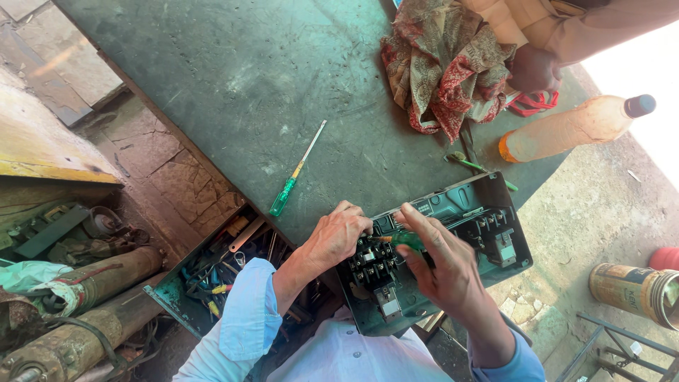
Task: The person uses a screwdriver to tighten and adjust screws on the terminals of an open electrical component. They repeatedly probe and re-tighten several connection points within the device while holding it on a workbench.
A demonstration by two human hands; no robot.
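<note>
Item: open electrical starter box [488, 212], dark green casing, lying at the near edge of my worktop [233, 78] and partly overhanging it; cover off, black terminal blocks and contactors exposed; I judge the work mid-way, since the inside is laid bare but I am at the terminal screws and nothing looks closed up again.

Left hand [338, 237]: knuckles up, fingers curled over the box's left rim, pressing on the terminal block, steadying it.

Right hand [442, 258]: fingers pinched around a small green-handled screwdriver [404, 240], tip aimed left into the terminals (the exact screw is hidden by my fingers).

Hands close together over the box, not touching.

Spare: longer green-handled screwdriver [296, 172] lying free on the worktop, well apart; orange bottle [566, 129]; patterned cloth [445, 67] at the far side.
</note>
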